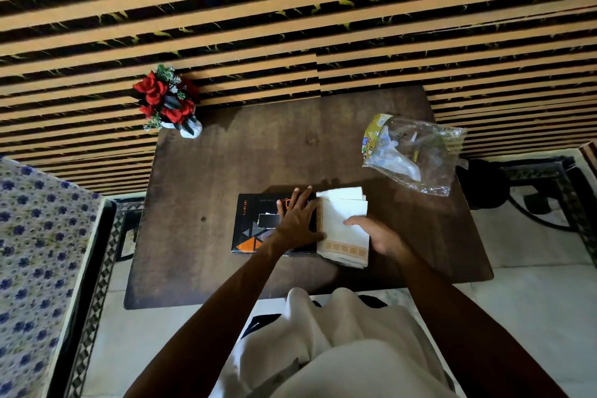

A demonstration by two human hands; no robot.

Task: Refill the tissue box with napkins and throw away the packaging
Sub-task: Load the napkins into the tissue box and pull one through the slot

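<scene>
**Napkins beside the box, both hands down**

I see the stack of napkins (pixel 343 226) lying on the dark wooden counter (pixel 206 171), near its front edge and touching the right side of the tissue box (pixel 255 226). The napkins are white with a tan patterned border along the near and left edges, and the top sheets are fanned a little at the far end. The box is flat and black, with orange and grey triangles at its near left corner and a small opening in its top.

My left hand (pixel 298 220) lies flat on the box, fingers (pixel 302 195) spread wide, covering its right half. My right hand (pixel 376 234) rests on the right side of the napkins, fingers loosely curled over the stack, holding nothing that I can make out.

Further back on the right, the clear plastic packaging (pixel 412 155) lies crumpled and open, well apart from the napkins. At the far left corner stands a small vase of red roses (pixel 168 100). A flowered bed (pixel 32 252) runs along the left.
</scene>
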